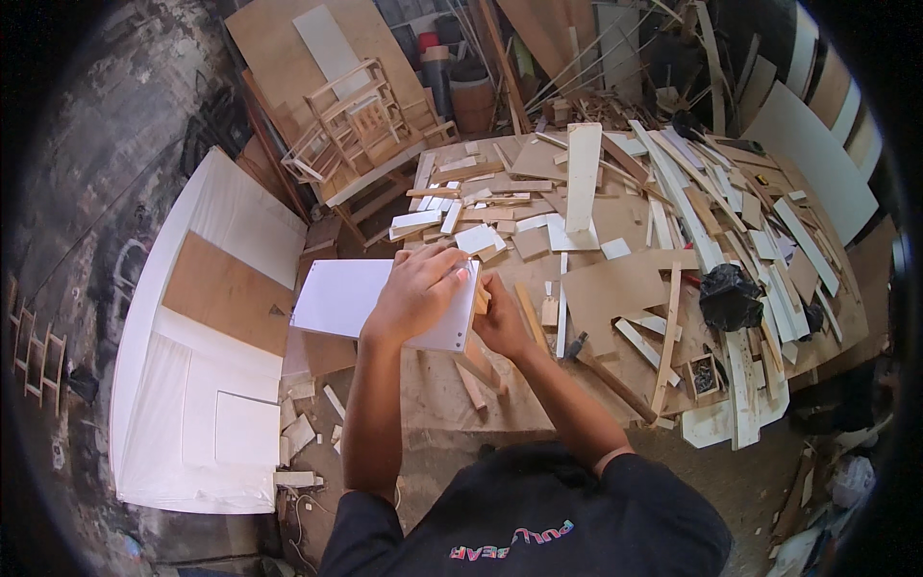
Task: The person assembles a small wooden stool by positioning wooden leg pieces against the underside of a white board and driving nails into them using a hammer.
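A white rectangular board [332, 293] with small dark holes near its right-hand corners is in front of me. My left hand [418, 288] lies over its top, with bent fingers gripping near the far right corner. My fingers hide whether anything small is between them. At the board's right edge, my right hand [502, 319] is closed around a short light wood piece [482, 300] held against that edge. Below the board, wooden legs or strips [481, 365] slant over the table. A hammer [611, 378] lies right of my right hand.
The worktable [442, 404] carries many scattered wood offcuts and strips. A tall white post [583, 178] stands on it, near a black plastic bag [729, 296] and a small box of nails [704, 375]. A large white panel [207, 385] stands left; small wooden frames [361, 120] are behind.
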The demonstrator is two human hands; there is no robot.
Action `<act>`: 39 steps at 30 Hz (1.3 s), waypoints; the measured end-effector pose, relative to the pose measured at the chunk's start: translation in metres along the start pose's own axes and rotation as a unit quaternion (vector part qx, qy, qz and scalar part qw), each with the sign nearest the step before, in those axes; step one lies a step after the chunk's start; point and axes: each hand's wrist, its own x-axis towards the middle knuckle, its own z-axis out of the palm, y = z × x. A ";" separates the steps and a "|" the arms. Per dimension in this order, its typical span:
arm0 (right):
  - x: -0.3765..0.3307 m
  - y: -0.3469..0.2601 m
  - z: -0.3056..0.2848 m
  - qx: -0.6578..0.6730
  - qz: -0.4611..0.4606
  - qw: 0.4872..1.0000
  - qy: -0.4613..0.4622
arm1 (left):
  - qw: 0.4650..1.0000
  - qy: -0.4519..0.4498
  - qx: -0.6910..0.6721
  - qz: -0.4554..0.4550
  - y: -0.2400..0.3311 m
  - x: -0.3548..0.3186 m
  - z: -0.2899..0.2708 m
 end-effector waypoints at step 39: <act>-0.002 -0.029 0.015 0.149 0.020 0.981 0.121 | 0.997 -0.009 -0.054 -0.051 0.014 0.005 -0.009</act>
